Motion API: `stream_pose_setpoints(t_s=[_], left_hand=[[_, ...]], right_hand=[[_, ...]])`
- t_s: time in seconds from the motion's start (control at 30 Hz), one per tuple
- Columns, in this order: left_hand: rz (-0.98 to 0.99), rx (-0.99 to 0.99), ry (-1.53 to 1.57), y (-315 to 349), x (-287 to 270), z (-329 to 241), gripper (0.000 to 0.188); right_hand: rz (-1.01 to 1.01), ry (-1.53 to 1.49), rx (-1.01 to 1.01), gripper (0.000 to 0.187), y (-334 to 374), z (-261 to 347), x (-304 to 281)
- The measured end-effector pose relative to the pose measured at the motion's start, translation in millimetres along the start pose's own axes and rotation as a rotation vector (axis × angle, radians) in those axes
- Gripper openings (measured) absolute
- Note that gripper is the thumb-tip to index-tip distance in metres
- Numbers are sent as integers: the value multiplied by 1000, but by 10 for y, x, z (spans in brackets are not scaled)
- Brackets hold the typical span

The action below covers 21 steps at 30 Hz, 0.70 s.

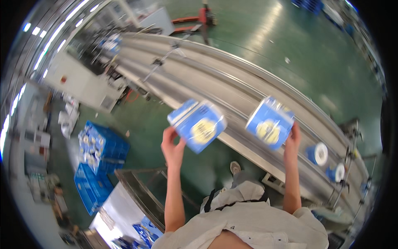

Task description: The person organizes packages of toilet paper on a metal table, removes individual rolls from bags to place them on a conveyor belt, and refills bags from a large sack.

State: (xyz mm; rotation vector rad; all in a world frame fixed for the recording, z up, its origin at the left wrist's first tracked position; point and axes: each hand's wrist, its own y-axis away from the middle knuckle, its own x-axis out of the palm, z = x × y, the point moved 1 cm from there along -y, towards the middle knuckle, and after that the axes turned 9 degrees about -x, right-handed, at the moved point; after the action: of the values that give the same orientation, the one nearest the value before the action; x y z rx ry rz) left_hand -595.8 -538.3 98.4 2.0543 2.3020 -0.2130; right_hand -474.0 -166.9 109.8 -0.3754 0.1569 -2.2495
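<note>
My left hand (173, 145) grips a blue plastic-wrapped roll pack (199, 125) by its left side, raised over the near edge of the conveyor. The pack is tilted and carries a pale yellow patch. In my right hand (292, 139) is a similar blue wrapped pack (270, 123), held by its right edge above the belt. Its far side is hidden from me. Two blue-and-white rolls, a nearer roll (335, 172) and another roll (317, 154), lie on the conveyor to the right of my right hand.
The long conveyor (232, 89) with metal guide rails runs from far left to near right. Blue crates (94, 189) stand on the floor at left, the upper one full of packs. A metal-framed table (141, 195) is near my left arm. A red pallet jack (202, 18) stands beyond.
</note>
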Motion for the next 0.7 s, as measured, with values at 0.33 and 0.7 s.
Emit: stream_pose_setpoints(t_s=[0.33, 0.7], left_hand=[[448, 297, -1124, -842, 2300, -375, 45], [230, 428, -1298, -1824, 1789, 641, 54]], right_hand=[[-687, 1098, -153, 45, -418, 493, -2059], [-123, 1585, 181, 57, -1572, -591, -1577]])
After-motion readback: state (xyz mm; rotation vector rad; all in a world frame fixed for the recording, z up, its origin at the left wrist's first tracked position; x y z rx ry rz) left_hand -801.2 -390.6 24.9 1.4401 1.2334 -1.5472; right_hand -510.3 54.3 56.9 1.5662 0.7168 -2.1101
